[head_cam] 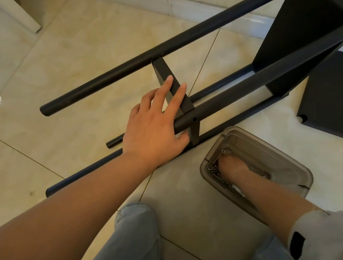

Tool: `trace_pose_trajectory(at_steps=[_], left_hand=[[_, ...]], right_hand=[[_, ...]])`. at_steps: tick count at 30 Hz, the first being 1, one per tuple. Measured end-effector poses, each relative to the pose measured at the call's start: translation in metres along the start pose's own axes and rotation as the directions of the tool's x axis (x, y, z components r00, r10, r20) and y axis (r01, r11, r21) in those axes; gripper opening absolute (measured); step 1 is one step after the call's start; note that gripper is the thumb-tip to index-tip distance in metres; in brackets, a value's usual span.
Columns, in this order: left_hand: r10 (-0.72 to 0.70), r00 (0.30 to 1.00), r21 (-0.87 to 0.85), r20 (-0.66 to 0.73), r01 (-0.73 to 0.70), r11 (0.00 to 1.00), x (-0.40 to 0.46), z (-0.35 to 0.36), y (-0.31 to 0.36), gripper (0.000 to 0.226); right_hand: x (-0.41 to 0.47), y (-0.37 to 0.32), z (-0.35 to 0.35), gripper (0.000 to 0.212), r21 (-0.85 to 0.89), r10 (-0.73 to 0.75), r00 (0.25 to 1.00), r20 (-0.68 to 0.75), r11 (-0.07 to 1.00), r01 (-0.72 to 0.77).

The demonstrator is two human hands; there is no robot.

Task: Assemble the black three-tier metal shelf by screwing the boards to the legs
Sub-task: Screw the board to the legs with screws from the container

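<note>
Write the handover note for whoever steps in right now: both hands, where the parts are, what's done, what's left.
Left hand: fingers straight, steadying the middle board between the legs.
Right hand: down inside the grey plastic container, at the loose screws; its grip cannot be seen.
Shelf lies on its side on the tiled floor.
Done: end board sits between the legs.
Left: near leg's screw hole at the middle board is empty; third board lies loose on the floor.

**Black metal on cream tile**

The shelf legs [178, 38] and boards [304, 31] are matte black. The floor [74, 61] is glossy cream marbled tile with thin brown lines. The near right tub [283, 154] is smoky translucent grey. Jeans [135, 239] are pale blue.
</note>
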State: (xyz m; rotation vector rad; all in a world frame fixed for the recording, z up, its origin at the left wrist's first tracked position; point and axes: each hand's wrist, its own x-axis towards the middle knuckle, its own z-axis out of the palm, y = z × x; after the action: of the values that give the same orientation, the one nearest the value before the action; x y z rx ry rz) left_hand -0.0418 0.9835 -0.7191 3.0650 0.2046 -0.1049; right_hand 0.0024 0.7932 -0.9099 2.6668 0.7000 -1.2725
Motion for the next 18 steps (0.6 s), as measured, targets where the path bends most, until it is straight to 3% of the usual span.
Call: trace_pose_trajectory(at_steps=[6,9,11,14,18], left_hand=[[-0.006,0.999,0.002,0.035,0.006,1.0,0.002,-0.004,0.001,0.083],[0.002,0.999,0.009,0.054,-0.002,1.0,0.002,-0.006,0.001,0.085],[0.019,0.996,0.009,0.089,-0.019,1.0,0.003,-0.009,0.0,0.087],[0.066,0.987,0.052,0.146,-0.074,0.996,0.005,-0.014,0.0,0.091],[0.073,0.984,-0.029,0.16,-0.069,0.997,0.005,-0.016,0.0,0.091]], right_hand=[[-0.03,0.006,-0.035,0.028,0.266,-0.062,0.997,0.056,0.963,0.045],[-0.062,0.011,-0.062,0.039,0.367,-0.186,0.976,0.117,0.921,0.131],[-0.088,0.01,-0.083,0.029,0.402,-0.269,0.956,0.115,0.893,0.203],[-0.129,0.002,-0.117,0.012,0.566,-0.312,0.949,-0.034,0.777,0.276],[-0.164,-0.015,-0.148,0.006,0.702,-0.232,0.896,-0.379,0.558,0.442]])
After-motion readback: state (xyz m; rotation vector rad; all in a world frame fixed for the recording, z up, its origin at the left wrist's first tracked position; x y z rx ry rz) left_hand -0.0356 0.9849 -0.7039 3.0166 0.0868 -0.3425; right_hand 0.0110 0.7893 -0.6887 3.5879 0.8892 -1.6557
